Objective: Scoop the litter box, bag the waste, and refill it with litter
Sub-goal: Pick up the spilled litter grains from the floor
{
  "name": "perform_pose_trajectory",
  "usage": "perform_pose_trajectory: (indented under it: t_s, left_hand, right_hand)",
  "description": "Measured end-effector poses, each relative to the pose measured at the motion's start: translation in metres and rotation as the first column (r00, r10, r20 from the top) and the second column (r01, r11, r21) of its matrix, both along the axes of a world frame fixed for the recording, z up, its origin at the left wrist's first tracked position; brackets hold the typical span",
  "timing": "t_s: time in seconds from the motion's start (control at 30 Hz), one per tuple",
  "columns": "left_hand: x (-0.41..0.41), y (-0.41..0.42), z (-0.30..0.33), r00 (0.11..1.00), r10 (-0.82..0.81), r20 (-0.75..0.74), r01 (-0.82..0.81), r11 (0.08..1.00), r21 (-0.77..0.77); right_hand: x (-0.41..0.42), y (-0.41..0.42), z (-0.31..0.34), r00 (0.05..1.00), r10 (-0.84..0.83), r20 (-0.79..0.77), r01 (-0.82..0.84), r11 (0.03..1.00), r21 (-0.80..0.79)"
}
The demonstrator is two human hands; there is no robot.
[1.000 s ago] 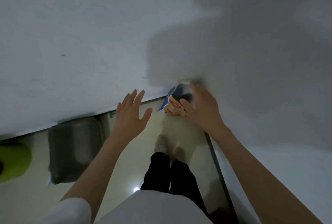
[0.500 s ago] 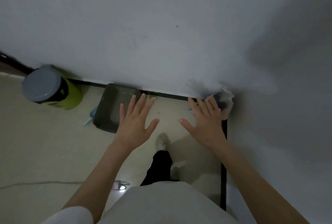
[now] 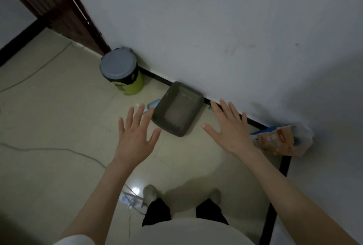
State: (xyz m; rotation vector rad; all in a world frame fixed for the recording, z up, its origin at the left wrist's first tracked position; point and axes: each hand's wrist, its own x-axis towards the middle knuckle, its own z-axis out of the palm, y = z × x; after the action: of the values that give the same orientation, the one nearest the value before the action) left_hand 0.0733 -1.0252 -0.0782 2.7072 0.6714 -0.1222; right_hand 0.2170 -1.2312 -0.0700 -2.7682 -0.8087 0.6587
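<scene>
A dark grey litter box (image 3: 177,109) sits on the pale tiled floor against the white wall, with litter inside. A light blue scoop (image 3: 151,104) pokes out from behind its left side. An orange and blue litter bag (image 3: 279,140) lies in the corner to the right. My left hand (image 3: 135,136) hovers with spread fingers in front of the box's left side. My right hand (image 3: 229,128) hovers with fingers spread to the right of the box, left of the bag. Both hands hold nothing.
A lime green bin with a grey lid (image 3: 122,73) stands by the wall left of the box. A brown door frame (image 3: 64,8) rises at the upper left. Cables (image 3: 59,149) and a power strip (image 3: 130,199) lie on the floor near my feet.
The view has swung left and down, showing the bin, the door and more floor. My right hand has come away from the litter bag, and both hands now flank the litter box.
</scene>
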Motion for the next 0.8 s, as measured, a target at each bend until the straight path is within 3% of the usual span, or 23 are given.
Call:
perform_pose_trajectory:
  t_s: [0.4, 0.6, 0.8]
  left_hand:
    - [-0.016, 0.203, -0.015, 0.989, -0.126, -0.080, 0.130, 0.991, 0.045]
    - [0.025, 0.248, -0.028, 0.964, -0.235, -0.123, 0.238, 0.971, 0.005]
    - [0.082, 0.312, -0.011, 0.959, -0.275, -0.062, 0.279, 0.958, 0.064]
  right_hand:
    - [-0.045, 0.189, -0.037, 0.995, -0.087, -0.049, 0.088, 0.996, 0.026]
    - [-0.005, 0.231, -0.044, 0.989, -0.134, -0.062, 0.133, 0.991, -0.020]
    - [0.047, 0.290, -0.037, 0.988, -0.152, -0.026, 0.152, 0.988, 0.006]
